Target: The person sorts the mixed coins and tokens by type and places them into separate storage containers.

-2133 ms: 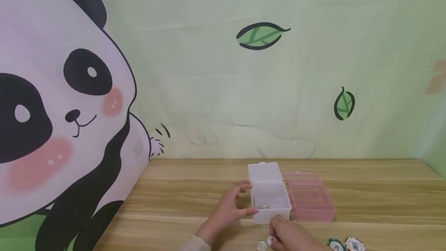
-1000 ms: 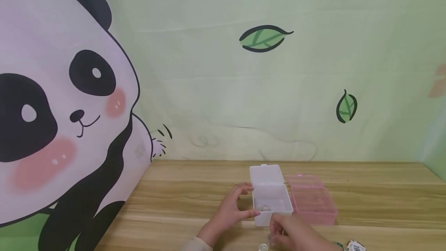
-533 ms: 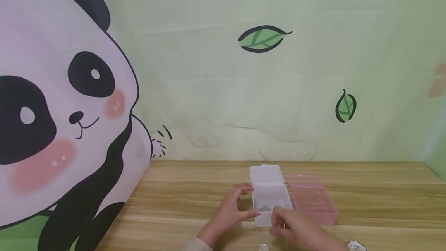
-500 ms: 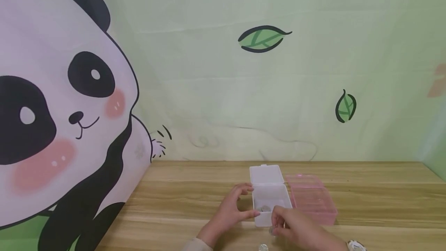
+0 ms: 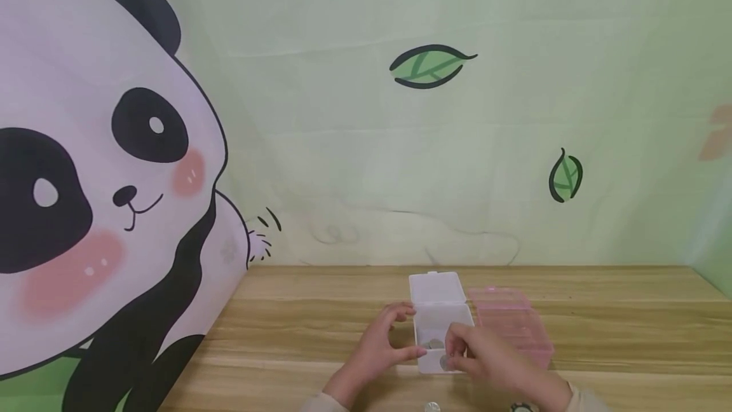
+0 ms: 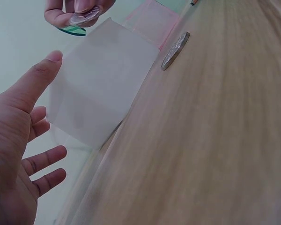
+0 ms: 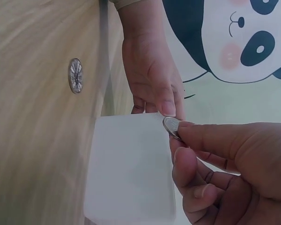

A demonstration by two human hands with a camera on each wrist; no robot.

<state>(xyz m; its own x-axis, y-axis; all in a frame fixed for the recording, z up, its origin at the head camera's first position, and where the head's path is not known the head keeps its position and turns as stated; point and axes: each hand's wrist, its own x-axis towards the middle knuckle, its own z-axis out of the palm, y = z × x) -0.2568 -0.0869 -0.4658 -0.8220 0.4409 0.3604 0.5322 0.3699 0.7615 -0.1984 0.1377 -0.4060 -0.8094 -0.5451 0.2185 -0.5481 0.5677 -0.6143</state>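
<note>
Right hand [image 5: 486,361]: I see it pinching a coin [image 7: 171,125] between thumb and fingertips, low centre of the head view.
Coin to box: I have the coin just over the near rim of the open white box [image 5: 443,336], edge-on and tilted; the box cavity lies directly beyond and below it.
Left hand [image 5: 380,348]: I see its fingers relaxed and spread at the box's left wall; thumb at the near corner, fingertips at the far one. It curls round nothing.
Nearer hand: the right, already at the rim; the left only steadies the side.
Box contents: I make out another coin [image 5: 436,343] on its floor.
Loose coin [image 7: 75,75]: flat on the worktop [image 5: 309,329], at the bottom edge of the head view, near both wrists.
Pink box [image 5: 515,326]: just right of the white one, sides touching or nearly so.
</note>
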